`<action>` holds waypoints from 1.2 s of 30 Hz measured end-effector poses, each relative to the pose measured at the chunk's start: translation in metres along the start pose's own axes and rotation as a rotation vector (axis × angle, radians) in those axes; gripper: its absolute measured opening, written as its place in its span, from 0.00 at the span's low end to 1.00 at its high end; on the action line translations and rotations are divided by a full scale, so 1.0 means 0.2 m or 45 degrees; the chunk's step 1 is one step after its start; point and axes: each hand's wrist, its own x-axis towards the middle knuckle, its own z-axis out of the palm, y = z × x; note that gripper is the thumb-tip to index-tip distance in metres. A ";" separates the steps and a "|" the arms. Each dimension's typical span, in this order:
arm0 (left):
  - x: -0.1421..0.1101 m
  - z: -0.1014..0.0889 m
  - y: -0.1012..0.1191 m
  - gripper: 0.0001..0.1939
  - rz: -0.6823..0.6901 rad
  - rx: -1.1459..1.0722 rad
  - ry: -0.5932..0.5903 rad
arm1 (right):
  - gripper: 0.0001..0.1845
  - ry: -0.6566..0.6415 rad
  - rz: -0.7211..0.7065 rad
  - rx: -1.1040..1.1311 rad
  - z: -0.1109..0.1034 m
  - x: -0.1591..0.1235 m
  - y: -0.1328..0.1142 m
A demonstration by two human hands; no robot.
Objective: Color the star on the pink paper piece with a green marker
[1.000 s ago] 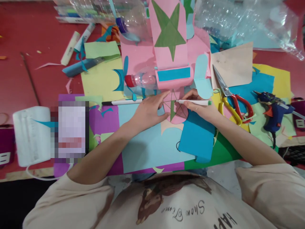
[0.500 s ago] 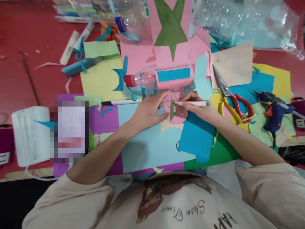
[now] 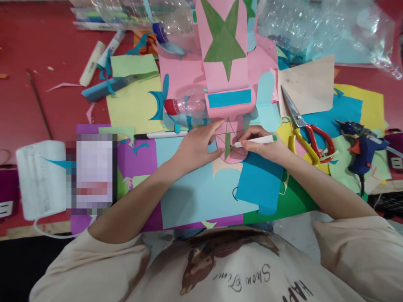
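pinches white marker (image 3: 255,141) in right hand (image 3: 267,149), steadying probably light, bendy pink paper (image 3: 236,126) by its edge with spread left hand (image 3: 198,144).

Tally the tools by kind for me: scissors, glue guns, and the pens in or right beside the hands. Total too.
Pens: 2 (white marker in the right hand, black-ended pen beside the left hand)
Scissors: 1 pair
Glue gun: 1
Total: 4

The red table (image 3: 19,100) has a pale front edge (image 3: 22,230).
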 end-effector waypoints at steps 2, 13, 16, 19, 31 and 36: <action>0.00 0.00 0.00 0.36 -0.003 0.005 -0.006 | 0.13 -0.020 0.028 0.031 0.00 0.00 0.01; 0.00 0.01 -0.01 0.35 0.054 0.022 0.032 | 0.10 0.023 -0.037 -0.029 0.00 0.01 0.00; 0.00 0.01 -0.01 0.35 0.047 0.018 0.023 | 0.12 -0.003 0.016 -0.030 0.00 0.00 0.00; 0.00 0.01 -0.01 0.35 0.047 0.012 0.026 | 0.12 -0.012 0.030 0.001 -0.01 0.01 0.00; 0.00 0.01 -0.02 0.36 0.048 -0.001 0.021 | 0.08 -0.017 -0.021 -0.022 -0.01 0.02 0.01; 0.00 0.01 -0.02 0.35 0.049 0.002 0.026 | 0.11 -0.062 0.047 -0.028 -0.02 0.02 0.01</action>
